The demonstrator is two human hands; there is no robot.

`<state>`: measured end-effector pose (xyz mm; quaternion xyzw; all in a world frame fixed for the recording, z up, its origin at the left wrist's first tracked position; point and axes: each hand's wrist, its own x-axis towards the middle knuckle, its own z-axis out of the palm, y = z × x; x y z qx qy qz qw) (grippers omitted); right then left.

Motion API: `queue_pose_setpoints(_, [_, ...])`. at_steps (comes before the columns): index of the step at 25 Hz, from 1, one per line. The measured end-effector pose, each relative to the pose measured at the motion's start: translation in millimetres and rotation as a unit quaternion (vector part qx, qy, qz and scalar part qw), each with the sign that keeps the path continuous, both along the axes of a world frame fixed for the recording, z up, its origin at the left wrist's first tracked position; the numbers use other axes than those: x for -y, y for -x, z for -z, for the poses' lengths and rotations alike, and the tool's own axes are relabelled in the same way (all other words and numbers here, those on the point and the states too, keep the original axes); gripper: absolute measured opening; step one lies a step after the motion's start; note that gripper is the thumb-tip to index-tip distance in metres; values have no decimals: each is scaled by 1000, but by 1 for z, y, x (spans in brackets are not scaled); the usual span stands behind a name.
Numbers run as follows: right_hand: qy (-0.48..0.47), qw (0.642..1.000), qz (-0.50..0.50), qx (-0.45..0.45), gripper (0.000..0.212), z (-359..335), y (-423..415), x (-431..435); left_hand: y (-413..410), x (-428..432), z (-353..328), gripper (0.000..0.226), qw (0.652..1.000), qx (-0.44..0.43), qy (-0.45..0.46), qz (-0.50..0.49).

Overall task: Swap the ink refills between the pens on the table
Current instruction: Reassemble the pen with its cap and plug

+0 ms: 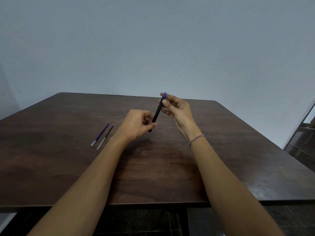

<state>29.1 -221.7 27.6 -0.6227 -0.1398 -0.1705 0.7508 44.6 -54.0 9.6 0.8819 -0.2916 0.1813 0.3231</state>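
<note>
Dark wooden table (221, 150) bears a blue refill (100, 134) and a black refill (105, 137) (side by side)

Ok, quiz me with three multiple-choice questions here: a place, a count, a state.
1. Where is the blue refill? A) left of the left hand B) right of the right hand C) in the right hand
2. How many refills lie on the table? A) one B) two C) four
3. How is the black pen held? A) flat on the table B) by one hand C) by both hands, in the air
1 A, it lies left of that hand. 2 B, blue refill beside dark refill. 3 C, each hand holds one end.
</note>
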Motion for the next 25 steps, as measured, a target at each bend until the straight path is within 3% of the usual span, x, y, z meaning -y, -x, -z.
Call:
queue_pose_setpoints(22, [10,999,39,7,13,2,-2,-11,-3,-2,2,23,999,2,2,-40])
queue_pose_setpoints(24, [72,995,69,-4,24,6,-2,-14,-4,-5,2,19,997,-7,41,-70])
queue_pose_setpoints(25, [157,981,113,4,28,8,-3,-15,-5,-8,1,19,993,-4,65,-96])
